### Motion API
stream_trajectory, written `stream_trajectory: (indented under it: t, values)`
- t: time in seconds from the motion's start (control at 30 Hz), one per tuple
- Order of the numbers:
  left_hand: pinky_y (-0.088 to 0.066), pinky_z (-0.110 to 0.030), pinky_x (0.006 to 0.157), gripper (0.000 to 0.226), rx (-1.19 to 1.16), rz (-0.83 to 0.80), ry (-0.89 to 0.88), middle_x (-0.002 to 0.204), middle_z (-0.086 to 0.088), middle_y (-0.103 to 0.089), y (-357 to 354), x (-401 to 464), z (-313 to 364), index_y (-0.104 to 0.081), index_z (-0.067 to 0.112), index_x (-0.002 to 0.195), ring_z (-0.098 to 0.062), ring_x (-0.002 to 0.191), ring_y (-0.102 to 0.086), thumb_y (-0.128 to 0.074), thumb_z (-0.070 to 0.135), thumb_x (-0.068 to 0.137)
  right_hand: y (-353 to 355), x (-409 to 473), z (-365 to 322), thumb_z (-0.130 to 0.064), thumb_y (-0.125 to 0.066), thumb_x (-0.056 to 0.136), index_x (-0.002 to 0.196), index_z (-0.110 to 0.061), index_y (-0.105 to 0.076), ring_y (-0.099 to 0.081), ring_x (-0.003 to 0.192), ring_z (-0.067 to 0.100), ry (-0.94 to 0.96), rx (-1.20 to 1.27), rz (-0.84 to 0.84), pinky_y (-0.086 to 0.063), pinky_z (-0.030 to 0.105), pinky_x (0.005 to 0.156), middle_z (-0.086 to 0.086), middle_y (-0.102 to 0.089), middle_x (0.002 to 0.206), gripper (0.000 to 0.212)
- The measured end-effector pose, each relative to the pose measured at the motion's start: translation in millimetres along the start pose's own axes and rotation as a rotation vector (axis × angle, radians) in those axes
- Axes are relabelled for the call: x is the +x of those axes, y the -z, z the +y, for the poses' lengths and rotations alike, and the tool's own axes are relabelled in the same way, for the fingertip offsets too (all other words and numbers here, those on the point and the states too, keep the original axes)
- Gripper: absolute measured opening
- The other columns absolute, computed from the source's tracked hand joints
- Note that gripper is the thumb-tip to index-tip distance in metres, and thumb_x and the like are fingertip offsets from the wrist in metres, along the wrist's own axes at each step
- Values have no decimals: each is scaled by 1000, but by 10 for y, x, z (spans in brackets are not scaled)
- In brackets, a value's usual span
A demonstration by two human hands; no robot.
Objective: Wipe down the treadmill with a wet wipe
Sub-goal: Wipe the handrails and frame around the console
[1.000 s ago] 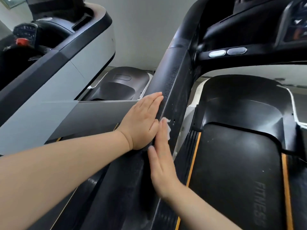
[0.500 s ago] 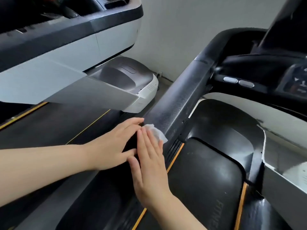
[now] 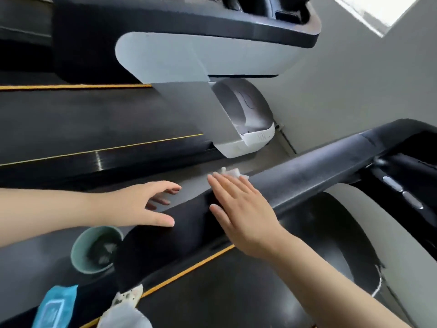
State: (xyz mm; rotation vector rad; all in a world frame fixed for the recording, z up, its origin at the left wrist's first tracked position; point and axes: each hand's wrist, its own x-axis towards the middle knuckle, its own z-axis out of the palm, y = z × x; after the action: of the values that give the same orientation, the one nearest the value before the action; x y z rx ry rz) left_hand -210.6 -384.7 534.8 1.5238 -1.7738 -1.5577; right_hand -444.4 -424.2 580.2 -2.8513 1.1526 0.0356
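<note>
Head view: the right hand (image 3: 246, 216) lies flat, fingers straight, pressing the wet wipe (image 3: 233, 172) onto the treadmill's black side rail (image 3: 307, 176) — lower down the rail than a second ago. The left hand (image 3: 144, 204), then flat against the rail, now hovers beside it with fingers loosely spread, holding nothing — this section appears nearly finished.

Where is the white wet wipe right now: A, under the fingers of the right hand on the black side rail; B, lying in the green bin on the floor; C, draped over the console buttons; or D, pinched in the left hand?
A: the wet wipe peeks out from under the flat fingers of the right hand, pressed on the side rail.
</note>
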Motion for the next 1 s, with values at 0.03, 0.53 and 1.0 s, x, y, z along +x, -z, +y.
stream_trajectory:
  t: [0.03, 0.53, 1.0]
  values:
    - [-43, -13, 96, 102, -26, 8, 0, 125, 32, -44, -18, -29, -34, -38, 48, 122, 20, 109, -46, -69, 84, 31, -22, 0, -147, -37, -32, 92, 134, -6, -50, -48, 128, 24, 73, 26, 0, -32, 38, 109, 9, -54, 136, 55]
    - [-46, -19, 95, 73, -300, -322, -51, 133, 28, -41, 310, 106, -427, -32, 52, 122, 6, 112, -54, -77, 32, 67, 95, 104, -143, 0, -43, 83, 117, -14, -62, -58, 111, 24, 182, 212, -72, -42, 28, 98, 9, -62, 120, 42]
    - [-26, -3, 101, 60, -327, -430, -241, 140, 27, -30, 324, 388, -566, -34, 42, 126, 22, 125, -29, -61, 4, 89, 186, 612, -322, -35, -51, 87, 81, -20, -67, -52, 79, 16, 124, 272, -311, -47, 35, 70, -9, -61, 81, 22]
